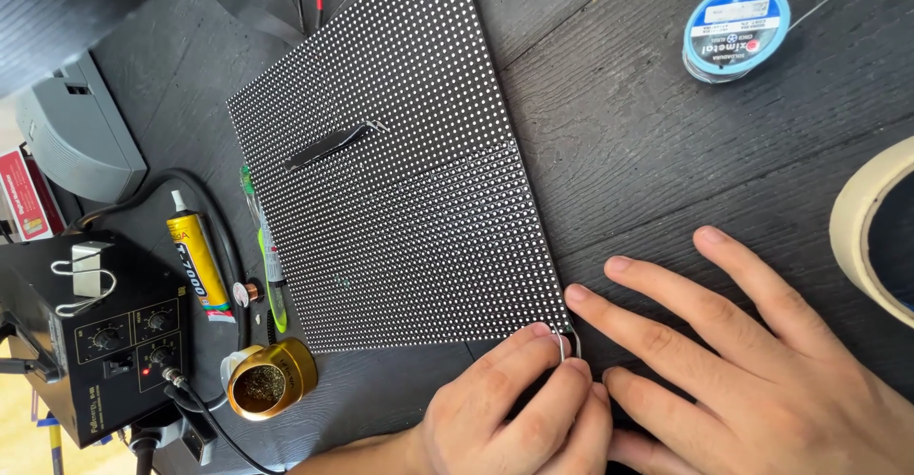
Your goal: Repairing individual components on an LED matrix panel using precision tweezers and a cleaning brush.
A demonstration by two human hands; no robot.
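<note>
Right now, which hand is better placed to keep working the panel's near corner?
Probably the left hand: its fingertips pinch a small metal piece at the dotted panel corner. The right hand lies flat on the table beside it.

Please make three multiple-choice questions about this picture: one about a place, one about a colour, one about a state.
1. Where do the tweezers lie?
A. on the dotted panel
B. inside the tape roll
C. on the control box

2. What colour is the glue tube?
A. blue
B. yellow
C. white

3. How is the right hand?
A. closed in a fist
B. holding the solder spool
C. flat on the table, fingers spread

Answers: 1 A, they rest on its upper half. 2 B, its body is yellow. 3 C, it grips nothing, while the left hand pinches the panel's corner.
</note>
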